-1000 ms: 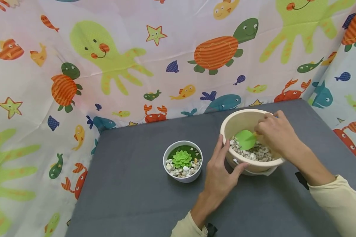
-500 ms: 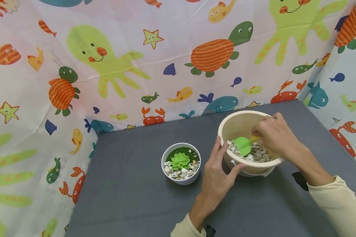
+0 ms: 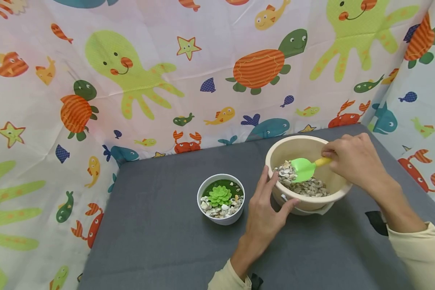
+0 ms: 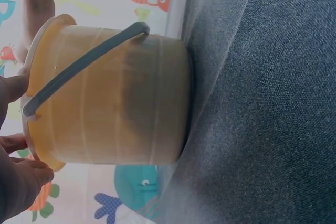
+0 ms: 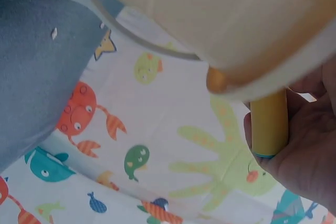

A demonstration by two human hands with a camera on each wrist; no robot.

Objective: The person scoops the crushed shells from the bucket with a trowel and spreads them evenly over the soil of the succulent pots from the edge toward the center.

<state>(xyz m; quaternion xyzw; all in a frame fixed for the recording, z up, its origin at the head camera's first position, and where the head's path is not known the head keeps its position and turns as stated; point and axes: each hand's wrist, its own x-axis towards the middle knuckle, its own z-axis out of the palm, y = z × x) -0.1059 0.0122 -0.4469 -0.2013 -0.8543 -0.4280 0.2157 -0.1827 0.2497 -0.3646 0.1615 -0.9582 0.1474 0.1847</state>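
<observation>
In the head view my right hand (image 3: pixel 355 159) grips the yellow handle (image 5: pixel 269 124) of a toy shovel (image 3: pixel 303 169). Its green blade tilts over pale shell pieces (image 3: pixel 309 188) inside a cream bucket (image 3: pixel 333 197). Shells are heaped beside the blade at the bucket's left wall. My left hand (image 3: pixel 262 213) holds the bucket's near-left rim, with the thumb at the front and fingers at the side. Seen from the left wrist, the bucket (image 4: pixel 110 98) stands upright on the cloth, and its grey carrying handle (image 4: pixel 86 66) hangs along the outer wall.
Left of the bucket, a white pot (image 3: pixel 221 219) holds a green artificial succulent (image 3: pixel 220 195) amid shells. Dark grey cloth (image 3: pixel 159 225) covers the table. Behind it hangs a sea-animal printed curtain (image 3: pixel 210 60). A small white fragment (image 5: pixel 54 33) lies on the cloth near the bucket.
My right hand has moved right and raised the shovel, whose blade and handle show more fully now. More shells are piled at the bucket's left side. My left hand stays at the rim.
</observation>
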